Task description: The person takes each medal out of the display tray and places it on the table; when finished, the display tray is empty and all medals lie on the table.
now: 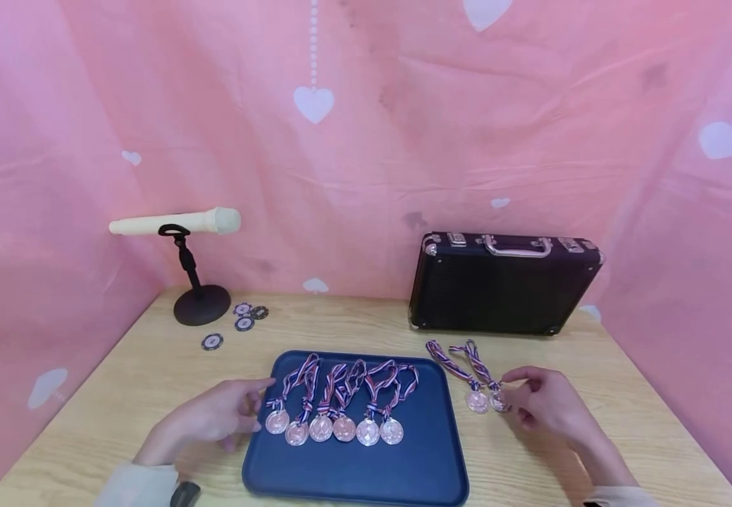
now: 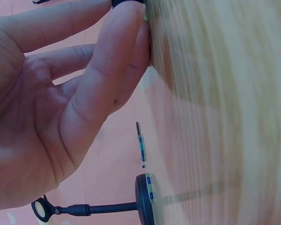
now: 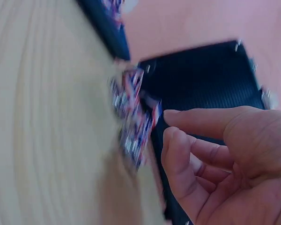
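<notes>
In the head view, a blue tray [image 1: 429, 465] is seen lying on a wooden table [image 1: 594, 352], and six medals [image 1: 334, 426] with striped ribbons are laid in a row across it. The left hand [image 1: 220, 415] is rested at the tray's left edge, its fingers loosely bent and nothing held between them; the leftmost medal lies just beside its fingertips. Two further medals [image 1: 486, 401] are seen on the table just right of the tray, their ribbons trailing away toward a black case [image 1: 499, 289] stood upright near the back wall. The right hand [image 1: 546, 405] is placed at the nearer of these two, with thumb and forefinger drawn together at the disc; whether it is actually pinched cannot be told. A microphone [image 1: 175, 223] is held on a stand [image 1: 197, 299] at the back left, with poker chips [image 1: 239, 324] scattered near its base.

In the left wrist view, the left hand [image 2: 61, 103] is shown with relaxed fingers, their tips touching the dark tray rim at the top edge. The stand's base [image 2: 143, 199] and chips seen edge-on are visible beyond.

In the right wrist view, which is blurred, the right hand [image 3: 215, 159] is shown with curled fingers just beside the striped ribbons [image 3: 133, 122], the case [image 3: 201, 75] behind them
</notes>
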Available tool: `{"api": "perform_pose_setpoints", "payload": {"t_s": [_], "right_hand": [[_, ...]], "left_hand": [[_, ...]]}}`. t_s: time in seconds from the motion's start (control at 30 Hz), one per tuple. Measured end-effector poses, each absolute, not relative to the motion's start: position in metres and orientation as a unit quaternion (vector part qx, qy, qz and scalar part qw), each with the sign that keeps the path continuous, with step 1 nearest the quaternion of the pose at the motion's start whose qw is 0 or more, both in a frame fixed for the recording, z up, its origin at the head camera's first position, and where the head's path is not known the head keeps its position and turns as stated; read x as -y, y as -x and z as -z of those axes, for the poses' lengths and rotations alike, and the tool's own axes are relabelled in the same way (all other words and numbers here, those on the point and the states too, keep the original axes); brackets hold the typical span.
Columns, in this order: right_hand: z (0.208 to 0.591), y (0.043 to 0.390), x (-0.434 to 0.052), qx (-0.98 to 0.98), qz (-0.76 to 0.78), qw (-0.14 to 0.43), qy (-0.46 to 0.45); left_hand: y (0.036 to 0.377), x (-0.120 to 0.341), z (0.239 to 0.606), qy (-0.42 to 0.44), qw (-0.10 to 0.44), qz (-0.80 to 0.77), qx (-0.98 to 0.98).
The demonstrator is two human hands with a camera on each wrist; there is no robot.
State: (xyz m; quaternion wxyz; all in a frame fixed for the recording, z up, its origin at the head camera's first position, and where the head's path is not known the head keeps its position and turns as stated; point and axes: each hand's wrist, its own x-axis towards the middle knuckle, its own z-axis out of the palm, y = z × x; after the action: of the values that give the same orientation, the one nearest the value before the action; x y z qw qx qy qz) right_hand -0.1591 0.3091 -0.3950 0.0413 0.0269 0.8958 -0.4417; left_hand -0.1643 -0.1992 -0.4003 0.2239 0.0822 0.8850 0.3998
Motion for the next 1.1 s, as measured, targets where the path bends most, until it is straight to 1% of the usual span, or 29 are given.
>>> {"api": "perform_pose_setpoints", "payload": {"t_s": [0.1, 0.23, 0.5, 0.7, 0.8, 0.93, 1.1], "right_hand": [[0.386, 0.159, -0.288, -0.888, 0.459, 0.039, -0.005], [0.383, 0.161, -0.253, -0.874, 0.483, 0.052, 0.018], [0.398, 0.153, -0.198, -0.845, 0.513, 0.126, 0.086], [0.406, 0.149, -0.179, -0.850, 0.496, 0.143, 0.108], [0.409, 0.148, -0.175, -0.855, 0.483, 0.148, 0.118], [0.410, 0.145, -0.170, -0.869, 0.461, 0.141, 0.115], [0.407, 0.144, -0.162, -0.890, 0.428, 0.128, 0.088]], "left_hand": [[0.165, 0.198, 0.400, -0.086, 0.223, -0.395, -0.887], [0.166, 0.200, 0.400, -0.089, 0.222, -0.397, -0.886], [0.164, 0.201, 0.402, -0.090, 0.225, -0.401, -0.883], [0.166, 0.199, 0.399, -0.098, 0.217, -0.394, -0.888], [0.165, 0.200, 0.399, -0.092, 0.222, -0.397, -0.886], [0.165, 0.199, 0.400, -0.087, 0.228, -0.403, -0.882], [0.165, 0.197, 0.400, -0.076, 0.224, -0.402, -0.885]]}}
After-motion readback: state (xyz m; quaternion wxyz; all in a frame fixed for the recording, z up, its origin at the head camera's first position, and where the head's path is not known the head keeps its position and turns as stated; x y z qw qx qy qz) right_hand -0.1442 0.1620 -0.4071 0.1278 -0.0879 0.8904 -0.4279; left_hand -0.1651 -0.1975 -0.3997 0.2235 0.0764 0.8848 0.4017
